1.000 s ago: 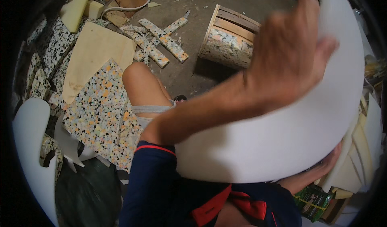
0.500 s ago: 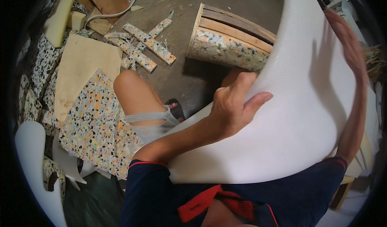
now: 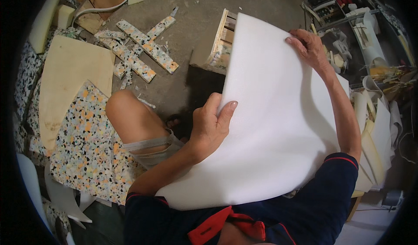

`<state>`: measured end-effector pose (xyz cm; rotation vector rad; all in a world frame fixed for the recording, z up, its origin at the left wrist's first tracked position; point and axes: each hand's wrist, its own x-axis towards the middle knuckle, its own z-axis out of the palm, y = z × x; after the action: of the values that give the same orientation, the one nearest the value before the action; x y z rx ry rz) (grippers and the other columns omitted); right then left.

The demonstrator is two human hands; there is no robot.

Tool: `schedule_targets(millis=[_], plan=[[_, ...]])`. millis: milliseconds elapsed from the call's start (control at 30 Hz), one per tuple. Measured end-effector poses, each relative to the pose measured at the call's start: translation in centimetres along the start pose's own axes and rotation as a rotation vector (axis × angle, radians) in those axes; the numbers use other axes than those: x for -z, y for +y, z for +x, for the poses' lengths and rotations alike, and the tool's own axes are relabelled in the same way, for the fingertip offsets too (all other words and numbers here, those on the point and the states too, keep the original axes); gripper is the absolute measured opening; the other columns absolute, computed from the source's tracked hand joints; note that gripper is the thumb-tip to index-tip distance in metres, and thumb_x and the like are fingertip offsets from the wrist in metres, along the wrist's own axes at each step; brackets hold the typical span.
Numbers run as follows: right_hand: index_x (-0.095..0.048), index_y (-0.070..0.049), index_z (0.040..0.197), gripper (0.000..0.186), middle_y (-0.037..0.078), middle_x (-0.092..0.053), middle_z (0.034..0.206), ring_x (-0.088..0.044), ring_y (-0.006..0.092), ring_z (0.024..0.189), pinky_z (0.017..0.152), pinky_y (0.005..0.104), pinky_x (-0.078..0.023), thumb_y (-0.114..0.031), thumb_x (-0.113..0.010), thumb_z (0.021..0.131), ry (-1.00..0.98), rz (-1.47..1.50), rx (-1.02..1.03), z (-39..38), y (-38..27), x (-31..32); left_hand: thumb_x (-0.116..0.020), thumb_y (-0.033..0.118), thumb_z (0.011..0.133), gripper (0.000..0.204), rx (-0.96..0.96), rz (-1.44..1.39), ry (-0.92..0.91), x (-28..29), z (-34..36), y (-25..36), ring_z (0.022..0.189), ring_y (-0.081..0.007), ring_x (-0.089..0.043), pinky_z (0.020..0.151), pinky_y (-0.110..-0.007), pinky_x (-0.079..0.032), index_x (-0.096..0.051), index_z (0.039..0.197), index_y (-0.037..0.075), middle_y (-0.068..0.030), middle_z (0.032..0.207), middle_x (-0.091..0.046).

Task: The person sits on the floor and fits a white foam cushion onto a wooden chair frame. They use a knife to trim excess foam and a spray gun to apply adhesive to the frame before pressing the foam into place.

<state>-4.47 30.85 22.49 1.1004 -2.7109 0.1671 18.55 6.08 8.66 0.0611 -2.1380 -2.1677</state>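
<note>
A large sheet of white foam (image 3: 270, 110) lies bent across my lap, its near edge against my shirt. My left hand (image 3: 210, 125) grips its left edge, thumb on top and fingers curled under, out of sight. At the far right edge my right hand (image 3: 308, 48) is closed on the foam, thumb on top. Beyond the sheet stands a slatted wooden frame (image 3: 220, 40), mostly hidden by the foam.
Speckled foam strips (image 3: 150, 47) lie crossed on the floor ahead. To the left are a speckled foam sheet (image 3: 89, 136) and a tan curved panel (image 3: 76, 71). Foam offcuts (image 3: 370, 153) and a cluttered rack (image 3: 365, 31) are at right.
The white foam's far end has come down and leftward, now covering most of the wooden frame. My right hand has moved from its side to the far edge; my left hand has shifted left.
</note>
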Motion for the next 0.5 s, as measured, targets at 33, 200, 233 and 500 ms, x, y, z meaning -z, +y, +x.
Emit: schedule_targets(millis=[33,200,233,500], plan=[[-0.069,0.003,0.103,0.033,0.018,-0.071,0.087,-0.069,0.0269,0.073,0.066,0.0352,-0.054,-0.029,-0.071,0.093,0.037,-0.011,0.029,0.2,0.0,-0.6,-0.062,0.023,0.101,0.029,0.048,-0.019,-0.015,0.4,0.3,-0.2,0.054,-0.0204,-0.058,0.052,-0.035,-0.046,-0.048,0.089,0.0,-0.0149,0.066,-0.059],[-0.068,0.001,0.099,0.031,0.016,-0.07,0.087,-0.068,0.0297,0.072,0.066,0.0358,-0.053,-0.028,-0.073,0.091,0.039,-0.022,-0.067,1.6,-0.1,-2.6,-0.063,0.024,0.101,0.029,0.034,-0.024,0.005,1.6,2.1,-0.8,0.054,-0.0103,-0.046,0.051,-0.031,-0.042,-0.05,0.086,0.002,-0.0071,0.062,-0.052],[-0.067,0.001,0.098,0.031,0.016,-0.069,0.086,-0.067,0.0297,0.071,0.065,0.0358,-0.053,-0.029,-0.073,0.091,0.054,-0.032,-0.066,1.9,0.0,-3.0,-0.063,0.023,0.1,0.028,0.029,-0.038,0.006,1.7,2.4,-0.9,0.054,-0.0109,-0.047,0.051,-0.031,-0.042,-0.05,0.087,0.001,-0.0078,0.062,-0.052],[-0.065,-0.001,0.096,0.03,0.014,-0.066,0.082,-0.063,0.0306,0.067,0.062,0.0382,-0.049,-0.029,-0.073,0.091,0.059,-0.055,-0.051,2.9,1.3,-5.0,-0.064,0.019,0.099,0.024,0.043,-0.034,0.024,1.8,3.9,-1.8,0.054,-0.0134,-0.053,0.053,-0.031,-0.046,-0.053,0.089,0.001,-0.0102,0.064,-0.057]])
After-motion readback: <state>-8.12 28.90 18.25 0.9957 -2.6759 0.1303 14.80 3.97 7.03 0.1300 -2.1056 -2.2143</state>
